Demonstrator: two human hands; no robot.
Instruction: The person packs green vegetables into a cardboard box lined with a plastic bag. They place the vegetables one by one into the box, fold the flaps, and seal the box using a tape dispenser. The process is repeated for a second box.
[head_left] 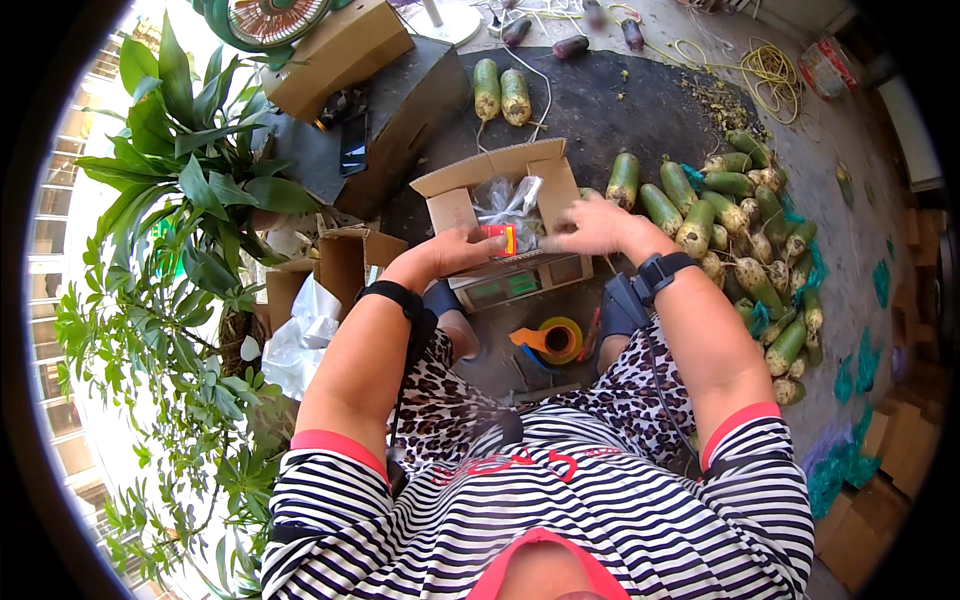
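Observation:
An open cardboard box (552,190) stands in front of me with its far flap raised. Inside it lies a clear plastic bag (508,200), gathered and crumpled. My left hand (462,250) is at the box's near left side, its fingers closed against a small red and yellow packet (499,239) at the near edge. Over the near right corner is my right hand (588,225), fingers spread and pointing left, with nothing visible in them. The right fingertips are slightly blurred.
Green-white radishes (697,228) are heaped to the right. A roll of yellow tape (561,341) lies between my feet. At left are another open carton (358,262), a white plastic bag (304,335) and leafy plants (195,190). A phone (354,143) rests on a dark stand.

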